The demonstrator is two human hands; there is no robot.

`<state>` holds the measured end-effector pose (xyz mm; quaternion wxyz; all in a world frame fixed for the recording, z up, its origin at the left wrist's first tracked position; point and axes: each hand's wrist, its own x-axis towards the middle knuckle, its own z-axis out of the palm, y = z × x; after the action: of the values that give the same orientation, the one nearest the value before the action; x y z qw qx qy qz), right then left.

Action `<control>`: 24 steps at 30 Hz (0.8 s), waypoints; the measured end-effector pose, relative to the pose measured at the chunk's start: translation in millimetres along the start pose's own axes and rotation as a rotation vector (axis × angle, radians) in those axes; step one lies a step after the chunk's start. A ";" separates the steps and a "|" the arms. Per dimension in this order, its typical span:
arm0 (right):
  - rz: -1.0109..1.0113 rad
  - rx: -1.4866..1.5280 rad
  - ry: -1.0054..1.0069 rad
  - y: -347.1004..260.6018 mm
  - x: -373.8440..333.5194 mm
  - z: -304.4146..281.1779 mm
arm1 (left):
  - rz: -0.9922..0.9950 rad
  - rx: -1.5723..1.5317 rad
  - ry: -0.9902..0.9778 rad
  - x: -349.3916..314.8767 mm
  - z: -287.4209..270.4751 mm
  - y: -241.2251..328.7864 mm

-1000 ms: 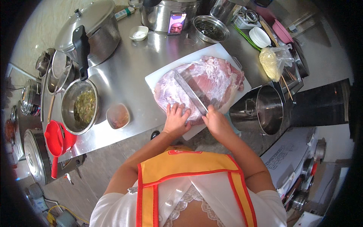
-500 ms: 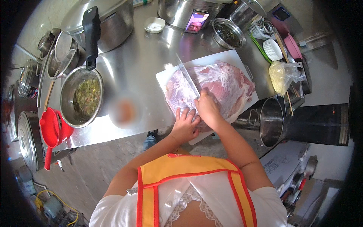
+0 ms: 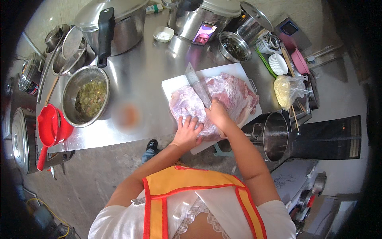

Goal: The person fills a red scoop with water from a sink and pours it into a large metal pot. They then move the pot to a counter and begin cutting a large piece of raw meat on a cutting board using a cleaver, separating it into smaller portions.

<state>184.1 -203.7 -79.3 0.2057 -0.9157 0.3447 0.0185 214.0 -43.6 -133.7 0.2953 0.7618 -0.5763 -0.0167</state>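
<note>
A big slab of raw pink meat (image 3: pixel 230 91) with white membrane lies across a white cutting board (image 3: pixel 175 85) at the front of the steel table. My right hand (image 3: pixel 219 115) is wrapped round the handle of a knife (image 3: pixel 198 86). Its broad blade points away from me and to the left, over the meat, with the flat side showing. Whether the edge is in the flesh, I cannot tell. My left hand (image 3: pixel 188 132) rests on the meat's near left part, fingers spread and pressing down.
Left stand a steel bowl of chopped greens (image 3: pixel 92 97), a red ladle-like scoop (image 3: pixel 48 127) and a pressure cooker (image 3: pixel 125 34). Behind the board are a phone (image 3: pixel 204 33), a small white dish (image 3: pixel 163 34) and a bowl of dark strips (image 3: pixel 234 46). A bag of yellow paste (image 3: pixel 283 91) sits right.
The knife's blade has tipped over, now showing more of its flat side. My left hand's fingers have spread wider on the meat. The whole view has shifted slightly.
</note>
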 end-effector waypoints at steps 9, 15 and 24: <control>0.010 0.005 0.045 -37.3 31.8 11.3 | 0.012 -0.065 0.047 -8.5 10.9 2.1; 0.049 0.025 0.095 -32.2 80.6 26.4 | 0.006 -0.238 0.014 4.3 -11.9 -8.1; 0.143 0.273 -0.056 -37.6 76.9 6.5 | -0.591 0.010 -0.011 99.2 -26.2 -78.4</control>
<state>267.4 -223.6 -85.1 0.3359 -0.8516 0.4023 0.0118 325.0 -107.7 -117.6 0.2709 0.8980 -0.3310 -0.1032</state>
